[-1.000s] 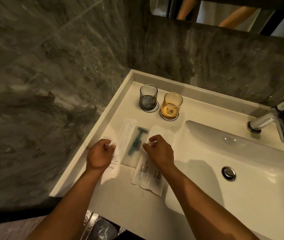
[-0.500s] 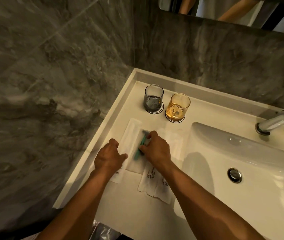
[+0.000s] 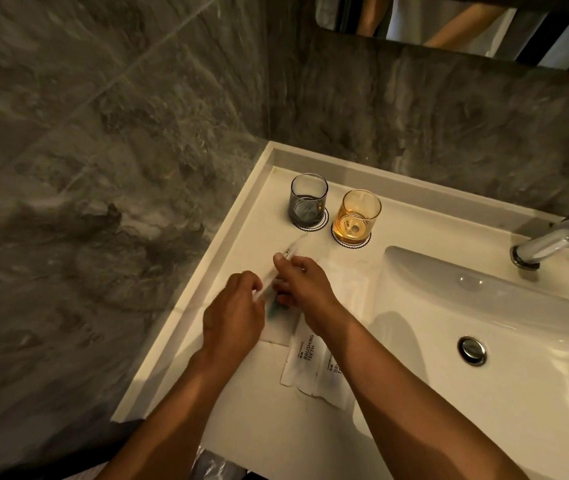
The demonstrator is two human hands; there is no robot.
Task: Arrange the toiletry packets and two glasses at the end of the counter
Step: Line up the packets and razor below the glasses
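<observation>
A grey glass (image 3: 307, 200) and an amber glass (image 3: 357, 216) stand side by side on round coasters at the far left end of the white counter (image 3: 262, 420). My right hand (image 3: 305, 289) pinches a thin clear packet (image 3: 290, 252) that is lifted and tilted, blurred by motion. My left hand (image 3: 233, 315) is closed on the lower end of the same packet, partly covering the green razor packet (image 3: 278, 323). Two white "BRUSHING TEETH" packets (image 3: 305, 358) lie flat, overlapping, just right of my hands.
A sink basin (image 3: 484, 327) with a metal drain (image 3: 472, 349) fills the right side, and a chrome tap (image 3: 553, 247) stands at its back. Grey marble walls close off the counter's left and rear. A mirror's lower edge (image 3: 449, 29) shows above.
Both hands moved together over the packets. The long clear packet that lay flat at the left is now lifted and tilted between them. The view shifted slightly.
</observation>
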